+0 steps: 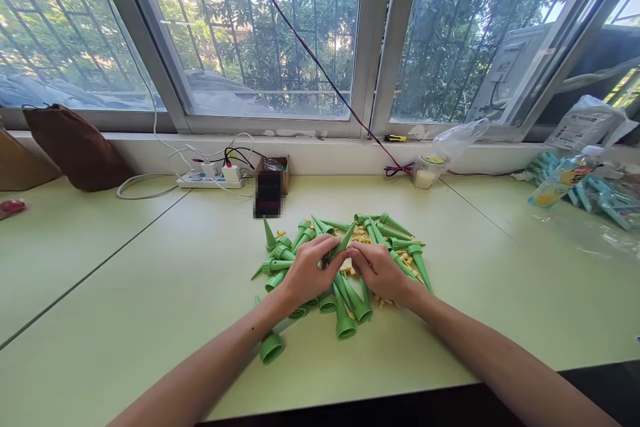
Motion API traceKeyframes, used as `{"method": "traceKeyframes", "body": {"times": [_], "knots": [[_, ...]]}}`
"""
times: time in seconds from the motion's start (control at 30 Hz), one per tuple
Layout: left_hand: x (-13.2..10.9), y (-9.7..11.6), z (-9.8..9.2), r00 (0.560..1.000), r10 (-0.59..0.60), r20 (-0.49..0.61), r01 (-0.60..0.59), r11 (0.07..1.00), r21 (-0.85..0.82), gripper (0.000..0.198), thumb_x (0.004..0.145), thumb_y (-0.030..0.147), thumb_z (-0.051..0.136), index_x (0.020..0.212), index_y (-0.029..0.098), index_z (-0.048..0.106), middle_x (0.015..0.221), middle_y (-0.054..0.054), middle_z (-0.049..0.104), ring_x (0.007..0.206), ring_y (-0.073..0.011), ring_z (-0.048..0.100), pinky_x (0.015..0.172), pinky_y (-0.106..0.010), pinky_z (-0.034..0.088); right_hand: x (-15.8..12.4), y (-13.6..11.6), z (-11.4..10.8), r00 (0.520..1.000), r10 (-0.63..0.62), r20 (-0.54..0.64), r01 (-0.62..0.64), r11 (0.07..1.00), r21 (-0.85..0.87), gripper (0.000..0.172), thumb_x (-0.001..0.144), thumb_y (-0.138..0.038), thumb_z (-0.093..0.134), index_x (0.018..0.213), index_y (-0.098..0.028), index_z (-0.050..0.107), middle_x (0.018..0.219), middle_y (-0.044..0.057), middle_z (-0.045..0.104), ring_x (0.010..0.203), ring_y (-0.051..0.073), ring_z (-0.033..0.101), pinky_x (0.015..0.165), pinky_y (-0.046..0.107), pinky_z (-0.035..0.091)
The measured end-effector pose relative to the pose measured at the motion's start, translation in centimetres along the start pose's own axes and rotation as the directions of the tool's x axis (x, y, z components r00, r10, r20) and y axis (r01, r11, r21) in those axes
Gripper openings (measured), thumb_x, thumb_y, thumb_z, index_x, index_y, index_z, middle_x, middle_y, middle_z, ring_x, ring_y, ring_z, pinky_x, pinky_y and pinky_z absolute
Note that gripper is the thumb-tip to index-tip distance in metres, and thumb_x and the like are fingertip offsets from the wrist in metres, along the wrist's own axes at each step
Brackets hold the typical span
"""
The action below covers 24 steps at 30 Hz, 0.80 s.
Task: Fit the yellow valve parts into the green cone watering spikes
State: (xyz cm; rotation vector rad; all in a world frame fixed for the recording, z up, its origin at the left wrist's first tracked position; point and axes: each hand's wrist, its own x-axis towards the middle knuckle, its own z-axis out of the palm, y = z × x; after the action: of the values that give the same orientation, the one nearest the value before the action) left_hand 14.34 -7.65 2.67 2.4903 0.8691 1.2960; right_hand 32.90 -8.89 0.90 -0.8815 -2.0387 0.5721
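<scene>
My left hand (313, 265) is closed around a green plastic watering spike (346, 237), its pointed end tilted up and to the right. Against it, the fingertips of my right hand (376, 268) are pinched together; whatever sits between them is hidden. Beneath and around both hands lies a loose pile of similar green spikes (345, 321) with wide ribbed collars. Small yellow plastic pieces (361, 233) are scattered among them. One spike (271, 348) rests apart, nearer the table's front edge and partly behind my left forearm.
The pale green table (150, 280) runs to the window sill. Along the back are a brown bag (75, 147), a power strip (213, 179) with cables, a small box with a blurred dark object (269, 195), and a jar (426, 173). Bagged light-blue items (600, 190) lie right.
</scene>
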Motion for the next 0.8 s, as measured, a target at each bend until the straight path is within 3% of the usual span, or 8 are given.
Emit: {"method": "traceKeyframes", "body": {"times": [0.6,0.8], "knots": [[-0.05,0.23,0.12,0.997,0.039,-0.07,-0.036,0.999,0.033,0.009,0.094,0.023,0.058,0.088,0.017,0.062,0.075,-0.001,0.059,0.065,-0.0117,0.051,0.06,-0.022,0.042,0.03,0.35,0.31,0.996,-0.004,-0.085,0.004,1.0,-0.008,0.04,0.105,-0.033,0.034,0.067,-0.021,0.036,0.06,-0.004,0.04,0.053,0.011,0.034,0.056,0.026,0.029],[-0.18,0.1,0.2,0.996,0.03,-0.085,-0.025,0.998,0.066,0.008,0.094,0.025,0.058,0.092,0.018,0.062,0.074,0.001,0.056,0.06,-0.0107,0.046,0.058,-0.022,0.041,0.02,0.34,0.33,0.994,0.005,-0.111,-0.007,1.0,-0.017,0.039,0.105,-0.034,0.035,0.068,-0.021,0.036,0.06,-0.004,0.04,0.053,0.011,0.033,0.055,0.026,0.029]]}}
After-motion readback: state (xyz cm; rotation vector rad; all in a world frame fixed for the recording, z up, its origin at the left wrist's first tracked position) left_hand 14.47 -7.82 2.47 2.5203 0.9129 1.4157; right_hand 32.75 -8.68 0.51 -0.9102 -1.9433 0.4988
